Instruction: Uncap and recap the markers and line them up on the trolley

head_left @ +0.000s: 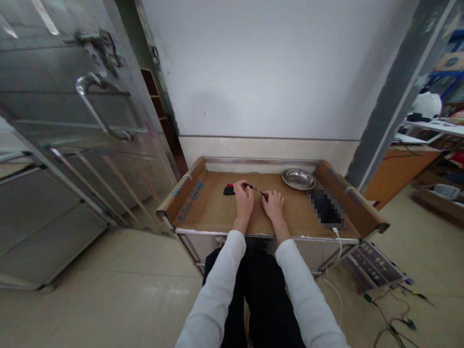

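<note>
One pen slants rightward and nearer; left hand, right hand: fingers pinching ends.

I wear a long-sleeved white top, its cuffs ending at my wrists, and plain-looking black trousers.

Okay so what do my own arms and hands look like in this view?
Both arms are in long white sleeves, plain as far as I can see, reaching to about the wrists. Your left hand and right hand are bare: no gloves, and no cables run along them.
</note>
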`<state>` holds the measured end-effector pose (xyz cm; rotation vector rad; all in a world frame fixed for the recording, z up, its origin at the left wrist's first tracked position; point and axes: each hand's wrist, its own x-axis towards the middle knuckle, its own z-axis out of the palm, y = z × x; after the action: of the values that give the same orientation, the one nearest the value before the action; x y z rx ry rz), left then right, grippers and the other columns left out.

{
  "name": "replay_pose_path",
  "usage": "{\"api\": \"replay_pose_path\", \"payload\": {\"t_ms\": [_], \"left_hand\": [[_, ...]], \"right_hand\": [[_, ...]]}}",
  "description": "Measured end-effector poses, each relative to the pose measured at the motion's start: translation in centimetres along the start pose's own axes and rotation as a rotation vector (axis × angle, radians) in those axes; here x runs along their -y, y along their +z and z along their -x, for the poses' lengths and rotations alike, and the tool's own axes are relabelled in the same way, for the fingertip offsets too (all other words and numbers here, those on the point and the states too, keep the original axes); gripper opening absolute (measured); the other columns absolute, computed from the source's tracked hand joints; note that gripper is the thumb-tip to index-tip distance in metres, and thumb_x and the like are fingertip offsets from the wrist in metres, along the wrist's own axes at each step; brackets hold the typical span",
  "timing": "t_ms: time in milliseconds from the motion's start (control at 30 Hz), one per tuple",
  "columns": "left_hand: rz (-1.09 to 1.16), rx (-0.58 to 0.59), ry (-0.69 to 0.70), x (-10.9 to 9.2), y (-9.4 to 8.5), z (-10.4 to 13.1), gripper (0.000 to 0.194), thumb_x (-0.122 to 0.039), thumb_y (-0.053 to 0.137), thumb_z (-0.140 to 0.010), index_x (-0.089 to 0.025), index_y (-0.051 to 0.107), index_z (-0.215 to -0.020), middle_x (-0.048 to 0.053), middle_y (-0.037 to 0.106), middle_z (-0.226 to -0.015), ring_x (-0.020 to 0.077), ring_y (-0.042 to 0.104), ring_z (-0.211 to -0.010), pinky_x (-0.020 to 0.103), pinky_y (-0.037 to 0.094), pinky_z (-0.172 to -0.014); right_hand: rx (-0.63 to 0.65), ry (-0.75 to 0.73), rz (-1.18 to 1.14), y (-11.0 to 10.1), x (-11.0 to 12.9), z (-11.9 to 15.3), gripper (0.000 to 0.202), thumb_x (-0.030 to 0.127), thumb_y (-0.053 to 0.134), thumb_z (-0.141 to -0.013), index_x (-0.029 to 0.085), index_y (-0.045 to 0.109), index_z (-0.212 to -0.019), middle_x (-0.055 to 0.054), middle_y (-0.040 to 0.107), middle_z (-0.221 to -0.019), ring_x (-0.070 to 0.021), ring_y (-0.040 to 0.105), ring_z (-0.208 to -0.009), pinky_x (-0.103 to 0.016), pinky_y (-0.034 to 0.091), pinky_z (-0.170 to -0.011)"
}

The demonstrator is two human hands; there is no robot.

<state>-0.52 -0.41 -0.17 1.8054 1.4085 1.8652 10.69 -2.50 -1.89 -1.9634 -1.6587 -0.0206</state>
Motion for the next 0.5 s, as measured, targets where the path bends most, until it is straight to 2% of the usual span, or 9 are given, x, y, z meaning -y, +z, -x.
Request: {"api": "replay_pose_path", "payload": {"t_ms": [100, 300, 500], "left_hand": [[-0.031, -0.014, 0.004, 0.24, 0.08, -0.04, 0.015, -0.013, 0.042, -0.087, -0.017, 0.043, -0.101, 0.010, 0.051, -0.103, 0.0182, 0.051, -0.098, 0.035, 0.043, -0.091], [-0.101, 0.081, 0.003, 0.72, 0.41, 0.06, 0.017, -0.005, 0.041, -0.082, -0.018, 0.044, -0.093, 0.009, 0.050, -0.098, 0.0192, 0.051, -0.097, 0.038, 0.043, -0.091], [-0.146, 0.118, 0.011, 0.86, 0.48, 0.15, 0.018, -0.003, 0.039, -0.083, -0.018, 0.043, -0.092, 0.008, 0.049, -0.098, 0.0195, 0.051, -0.097, 0.038, 0.044, -0.091]], "right_hand": [[-0.015, 0.006, -0.009, 0.07, 0.00, 0.01, 0.022, 0.027, 0.045, -0.090, 0.021, 0.061, -0.103, -0.009, 0.060, -0.106, -0.0227, 0.047, -0.100, -0.033, 0.030, -0.082], [-0.029, 0.013, -0.034, 0.12, 0.02, -0.01, 0.022, 0.025, 0.044, -0.089, 0.020, 0.062, -0.101, -0.010, 0.061, -0.106, -0.0236, 0.046, -0.100, -0.033, 0.030, -0.082], [-0.017, 0.022, -0.036, -0.10, 0.12, 0.04, 0.023, 0.024, 0.044, -0.089, 0.019, 0.062, -0.102, -0.010, 0.061, -0.106, -0.0243, 0.047, -0.101, -0.034, 0.030, -0.083]]}}
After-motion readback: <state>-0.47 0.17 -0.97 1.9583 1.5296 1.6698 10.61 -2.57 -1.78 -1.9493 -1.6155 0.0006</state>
